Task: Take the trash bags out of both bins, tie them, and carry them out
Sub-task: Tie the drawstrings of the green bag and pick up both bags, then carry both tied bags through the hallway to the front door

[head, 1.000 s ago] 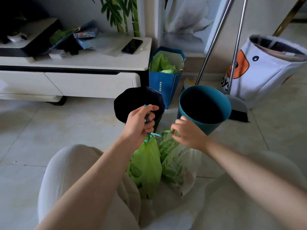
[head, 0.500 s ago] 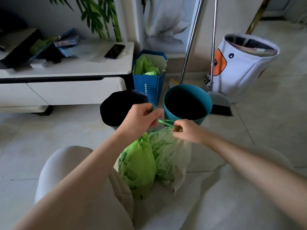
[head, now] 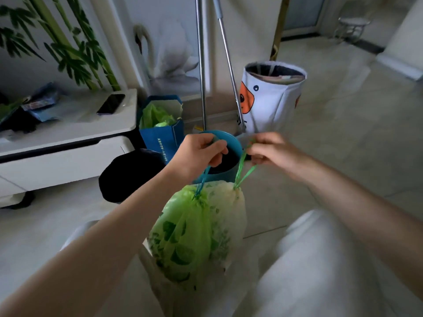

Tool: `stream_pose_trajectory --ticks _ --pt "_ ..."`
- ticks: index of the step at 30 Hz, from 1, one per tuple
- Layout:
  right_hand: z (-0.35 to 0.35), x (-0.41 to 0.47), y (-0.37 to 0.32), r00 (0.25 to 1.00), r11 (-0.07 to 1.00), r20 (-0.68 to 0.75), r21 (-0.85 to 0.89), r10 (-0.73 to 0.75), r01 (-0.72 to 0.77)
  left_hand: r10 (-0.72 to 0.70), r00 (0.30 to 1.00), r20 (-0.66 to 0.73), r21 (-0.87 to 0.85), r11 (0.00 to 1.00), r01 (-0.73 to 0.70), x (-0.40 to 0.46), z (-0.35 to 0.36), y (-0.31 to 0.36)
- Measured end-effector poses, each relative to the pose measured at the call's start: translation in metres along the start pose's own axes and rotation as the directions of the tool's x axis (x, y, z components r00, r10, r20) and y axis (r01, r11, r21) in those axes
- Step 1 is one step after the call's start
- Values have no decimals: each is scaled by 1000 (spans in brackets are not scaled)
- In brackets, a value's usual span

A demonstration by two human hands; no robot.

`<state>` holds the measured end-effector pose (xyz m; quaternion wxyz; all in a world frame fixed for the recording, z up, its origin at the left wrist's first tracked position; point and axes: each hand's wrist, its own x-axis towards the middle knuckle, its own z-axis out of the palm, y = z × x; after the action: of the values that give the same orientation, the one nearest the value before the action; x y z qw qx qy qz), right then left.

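Note:
Two tied trash bags hang between my knees. My left hand (head: 198, 154) grips the blue drawstring of the green trash bag (head: 185, 234). My right hand (head: 269, 149) pinches the green drawstring of the paler whitish trash bag (head: 229, 216), which hangs just behind and to the right of the green one. Both bags are off the floor. Behind my hands stand the teal bin (head: 231, 145) and, to its left, the black bin (head: 130, 175), both without bags.
A white low cabinet (head: 68, 143) with a phone (head: 111, 104) stands at the left. Next to it is a blue paper bag (head: 163, 133) with green plastic inside. Two metal handles (head: 201, 65) lean on the wall. A white fabric basket (head: 272, 97) sits further right.
Both hands have risen, lifting the two bags by their drawstrings off the floor. The camera has tilted upward and shifted right, so the bins sit lower behind my hands.

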<state>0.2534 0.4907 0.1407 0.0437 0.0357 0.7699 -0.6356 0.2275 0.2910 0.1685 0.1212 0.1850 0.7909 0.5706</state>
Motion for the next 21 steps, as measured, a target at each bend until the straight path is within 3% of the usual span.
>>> stream_pose_trajectory --ticks 7,13,21 --pt "-59 -12 -21 973 956 -186 -283 -138 81 108 977 182 -80 992 -95 45 51 39" --pt "-124 -19 -22 926 862 -337 -507 -169 -27 201 925 323 -63 980 -191 102 111 66" --pt "-249 11 12 838 752 -526 -608 -144 -253 284 817 502 -32 950 -311 214 220 78"
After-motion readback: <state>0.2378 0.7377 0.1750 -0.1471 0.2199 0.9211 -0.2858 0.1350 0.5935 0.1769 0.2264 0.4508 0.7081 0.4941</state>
